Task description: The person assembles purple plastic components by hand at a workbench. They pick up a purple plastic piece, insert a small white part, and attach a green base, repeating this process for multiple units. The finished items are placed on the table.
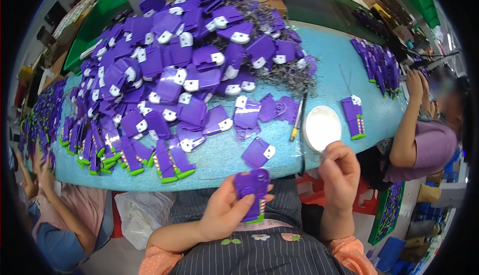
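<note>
My left hand (222, 214) grips a purple plastic figure part (253, 181) in front of my apron; red-and-white striped legs and a green foot show at its lower end. To the right, my right hand (341, 175) is raised at the table edge with thumb and fingertips pinched together. Whatever lies in that pinch is too small to make out. Just beyond those fingertips sits a round white dish (322, 125). A loose purple piece with a white corner (257, 153) lies on the table above my left hand.
A big heap of purple pieces (164, 65) covers the table's left and middle, with dark curly strands (287, 78) beside it. A yellow-tipped cutter-like tool (297, 123) lies left of the dish. One legged figure (353, 115) lies right. Co-workers (416, 135) sit at both sides.
</note>
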